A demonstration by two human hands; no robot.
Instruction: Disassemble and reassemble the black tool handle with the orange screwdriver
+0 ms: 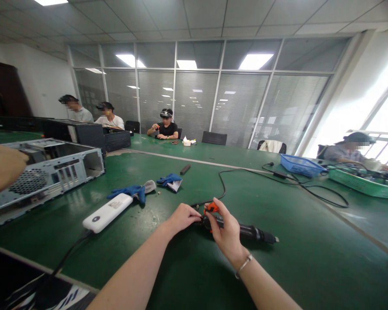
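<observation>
A black electric screwdriver (252, 232) lies on the green table, its tip pointing right and its cable end between my hands. My right hand (225, 230) pinches a small orange and black piece (211, 208) above the tool's rear end. Close by on the left, my left hand (183, 218) has thumb and fingers pressed together at the cable end of the tool; what lies between them is too small to make out. A black cable (224, 185) runs from there up across the table.
Left of my arms lie a white power bank (108, 213) with a cable and blue gloves (170, 181). An open computer case (67, 172) stands at the left, near another person's arm (3, 168). A blue basket (302, 167) and green basket (362, 183) are at right. Several people sit around.
</observation>
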